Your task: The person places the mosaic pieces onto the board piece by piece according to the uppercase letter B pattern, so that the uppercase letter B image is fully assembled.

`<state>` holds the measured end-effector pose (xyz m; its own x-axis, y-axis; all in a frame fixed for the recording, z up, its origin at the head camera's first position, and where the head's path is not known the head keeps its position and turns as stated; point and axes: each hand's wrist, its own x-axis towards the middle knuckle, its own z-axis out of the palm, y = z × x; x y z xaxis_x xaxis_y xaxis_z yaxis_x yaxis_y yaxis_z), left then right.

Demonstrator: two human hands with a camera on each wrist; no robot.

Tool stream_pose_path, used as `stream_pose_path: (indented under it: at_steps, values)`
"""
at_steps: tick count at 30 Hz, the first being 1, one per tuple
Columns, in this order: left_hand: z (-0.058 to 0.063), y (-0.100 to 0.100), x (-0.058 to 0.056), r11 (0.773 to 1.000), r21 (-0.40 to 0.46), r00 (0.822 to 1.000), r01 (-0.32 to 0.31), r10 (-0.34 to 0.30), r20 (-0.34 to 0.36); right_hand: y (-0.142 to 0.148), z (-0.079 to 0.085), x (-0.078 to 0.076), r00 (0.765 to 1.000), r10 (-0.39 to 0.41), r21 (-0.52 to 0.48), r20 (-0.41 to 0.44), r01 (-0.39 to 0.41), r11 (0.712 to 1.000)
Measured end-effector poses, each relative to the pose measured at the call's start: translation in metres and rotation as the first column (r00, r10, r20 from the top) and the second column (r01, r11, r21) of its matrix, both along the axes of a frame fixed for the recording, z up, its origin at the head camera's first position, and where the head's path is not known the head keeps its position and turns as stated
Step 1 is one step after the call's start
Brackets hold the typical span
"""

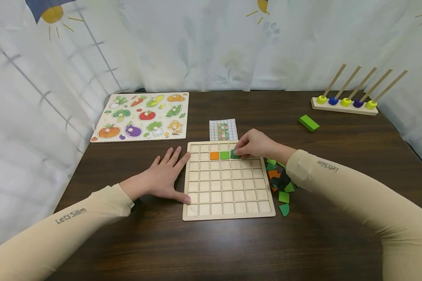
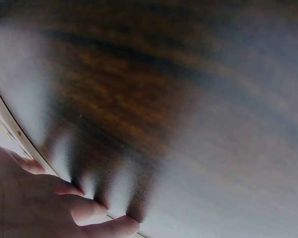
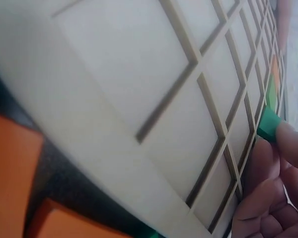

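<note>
Dark-green tile is pinched between the right hand's thumb and fingers, over the board; fingertips cover part of it, so I cannot tell its full outline or whether it touches the cell. Just left of the grip lie a light-green tile, then an orange tile. Beyond the grip is a card, its pattern too small to read. Nearer and right of the grip, the sleeve partly hides loose pieces and a black thing, hard to identify. Left of the grip, the left hand is spread, thumb on the board's rim; the left wrist view cuts off its palm.
</note>
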<state>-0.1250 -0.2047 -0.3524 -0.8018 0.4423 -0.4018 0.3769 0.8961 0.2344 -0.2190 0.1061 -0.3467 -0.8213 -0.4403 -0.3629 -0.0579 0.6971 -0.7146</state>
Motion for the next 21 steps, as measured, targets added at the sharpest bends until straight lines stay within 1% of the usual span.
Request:
stream_pose_path:
  at_steps: [12,21]
  values:
    - [0.0003,0.0008,0.0002,1.0,-0.004,1.0,-0.004,0.004,-0.002,-0.0074,0.003,0.002,0.998,0.023,0.095,-0.058,-0.018,0.995]
    - [0.0015,0.0008,0.0011,1.0,0.003,1.0,-0.003,0.003,-0.002,-0.0062,0.0012,0.0018,0.998,0.013,0.091,-0.063,-0.007,0.996]
